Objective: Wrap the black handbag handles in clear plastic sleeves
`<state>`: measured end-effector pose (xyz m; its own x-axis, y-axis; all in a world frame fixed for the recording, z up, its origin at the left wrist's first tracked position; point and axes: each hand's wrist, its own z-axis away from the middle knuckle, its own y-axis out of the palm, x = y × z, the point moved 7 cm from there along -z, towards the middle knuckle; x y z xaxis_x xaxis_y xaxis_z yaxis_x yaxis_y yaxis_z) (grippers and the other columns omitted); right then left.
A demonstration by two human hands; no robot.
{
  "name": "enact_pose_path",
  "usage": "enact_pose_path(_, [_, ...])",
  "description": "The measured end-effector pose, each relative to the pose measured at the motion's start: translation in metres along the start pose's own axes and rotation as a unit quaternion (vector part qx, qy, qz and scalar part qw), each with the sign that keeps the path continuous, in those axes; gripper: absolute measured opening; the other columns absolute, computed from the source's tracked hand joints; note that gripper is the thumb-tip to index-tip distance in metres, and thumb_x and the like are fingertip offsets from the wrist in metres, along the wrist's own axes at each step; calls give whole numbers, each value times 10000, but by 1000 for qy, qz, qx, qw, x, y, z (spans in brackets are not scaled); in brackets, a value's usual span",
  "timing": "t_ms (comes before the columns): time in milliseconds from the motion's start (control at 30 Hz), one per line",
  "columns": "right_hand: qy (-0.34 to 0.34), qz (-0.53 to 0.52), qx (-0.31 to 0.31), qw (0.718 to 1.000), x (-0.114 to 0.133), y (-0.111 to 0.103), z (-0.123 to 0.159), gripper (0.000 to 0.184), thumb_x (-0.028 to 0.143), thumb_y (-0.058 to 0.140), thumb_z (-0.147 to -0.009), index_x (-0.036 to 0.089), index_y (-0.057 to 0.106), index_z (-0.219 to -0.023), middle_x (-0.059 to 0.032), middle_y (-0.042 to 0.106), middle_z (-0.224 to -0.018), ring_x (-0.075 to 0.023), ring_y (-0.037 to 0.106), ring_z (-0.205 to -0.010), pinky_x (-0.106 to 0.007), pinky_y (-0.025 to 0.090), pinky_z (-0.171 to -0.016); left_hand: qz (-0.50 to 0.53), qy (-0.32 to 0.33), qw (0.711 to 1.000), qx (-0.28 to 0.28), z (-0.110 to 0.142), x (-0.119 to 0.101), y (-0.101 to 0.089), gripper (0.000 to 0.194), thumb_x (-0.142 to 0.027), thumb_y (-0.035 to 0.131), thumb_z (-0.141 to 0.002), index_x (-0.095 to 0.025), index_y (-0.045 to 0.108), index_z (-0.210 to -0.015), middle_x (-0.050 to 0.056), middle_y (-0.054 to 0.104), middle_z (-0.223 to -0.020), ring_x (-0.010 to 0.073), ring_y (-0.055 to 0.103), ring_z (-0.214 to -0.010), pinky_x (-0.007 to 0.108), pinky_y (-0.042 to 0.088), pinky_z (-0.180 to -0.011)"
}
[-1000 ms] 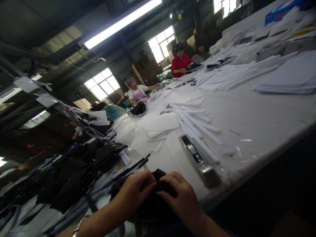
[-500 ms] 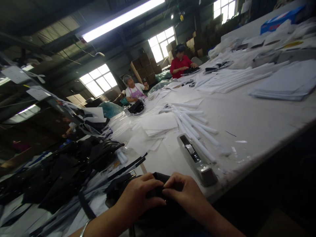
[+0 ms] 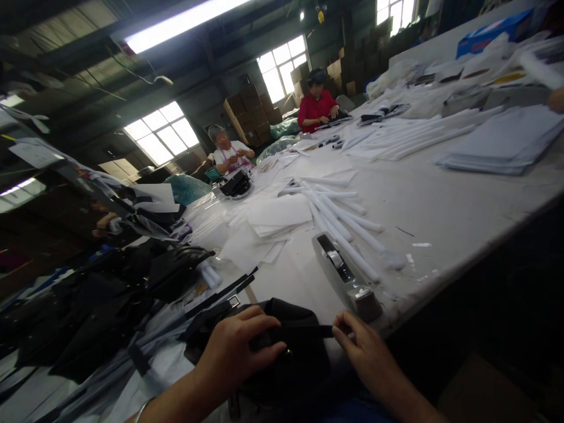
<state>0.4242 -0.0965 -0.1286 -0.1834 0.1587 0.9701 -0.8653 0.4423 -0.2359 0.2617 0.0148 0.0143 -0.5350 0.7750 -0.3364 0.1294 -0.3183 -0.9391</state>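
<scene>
A black bag (image 3: 299, 367) with a small gold-coloured stud lies at the table's near edge, below both hands. My left hand (image 3: 247, 341) grips the bag's upper part, fingers over it and thumb near the stud. Pinched between thumb and fingertips of my right hand (image 3: 359, 338) is the end of a black strap (image 3: 308, 333), drawn out straight from the left hand. A metal buckle (image 3: 233, 302) shows just beyond my left hand. The bag's underside is dark and hard to make out.
A grey tape dispenser (image 3: 346, 276) stands just beyond my right hand. White rolled tubes (image 3: 339, 217) and paper sheets (image 3: 279, 214) lie farther off on the white table (image 3: 396, 194). Black bags (image 3: 114, 299) are piled at left. Two people (image 3: 317, 106) work across the table; another hand (image 3: 556, 100) shows at right.
My right hand has moved right, away from my left, pulling the black strap out straight. The left hand stays on the bag. At far right a hand with a white roll has come into view.
</scene>
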Motion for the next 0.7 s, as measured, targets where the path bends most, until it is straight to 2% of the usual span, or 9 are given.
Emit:
enact_pose_path(133, [36,54,-18,998,-25,-11,6,156,340,453,-857,222,540,-805,-50,632,-833,-234,603,-808,-362,444,-771,10,10,1000,8,1,1,2,219,-338,706,-806,-255,732,-1008,14,690,-893,166,676,-776,249,520,-720])
enact_pose_path(300, [27,103,-20,994,-29,-11,6,143,297,447,-884,232,561,-830,-44,650,-884,-226,632,-854,-363,469,-798,5,9,1000,13,1,1,3,223,-333,697,-818,-255,718,-1026,20,680,-912,172,672,-794,261,525,-741])
enact_pose_path(400, [14,138,-32,990,-25,-13,8,149,286,458,-907,238,581,-838,-35,660,-897,-217,652,-808,-352,493,-747,4,1,1000,19,2,1,3,222,-332,692,-821,-259,712,-1030,20,679,-924,174,673,-806,261,527,-751])
enact_pose_path(467, [-21,166,-75,983,-12,-17,12,166,292,457,-930,242,613,-907,-45,671,-965,-222,664,-807,-356,503,-721,3,-4,1000,22,3,0,2,226,-323,690,-821,-260,707,-1037,21,677,-933,177,674,-818,260,528,-752])
enact_pose_path(567, [-161,166,-130,964,33,-16,21,215,278,474,-951,260,625,-1104,-59,671,-1099,-246,643,-997,-397,482,-884,-3,-8,1000,26,3,-1,2,235,-323,689,-821,-261,704,-1046,25,674,-947,183,674,-832,264,532,-759])
enact_pose_path(633, [-243,117,-85,959,64,-2,22,247,249,512,-944,268,605,-1173,-55,663,-1137,-237,601,-1088,-396,435,-980,-9,-8,1000,26,2,-3,2,236,-336,686,-823,-261,705,-1046,27,674,-952,187,674,-840,269,534,-769])
enact_pose_path(700, [-235,53,-16,970,79,14,16,216,241,578,-914,252,611,-1127,-46,666,-1086,-217,609,-1033,-350,459,-929,-13,-9,1000,25,2,-5,2,240,-346,689,-822,-261,707,-1046,28,676,-951,191,675,-845,269,535,-775])
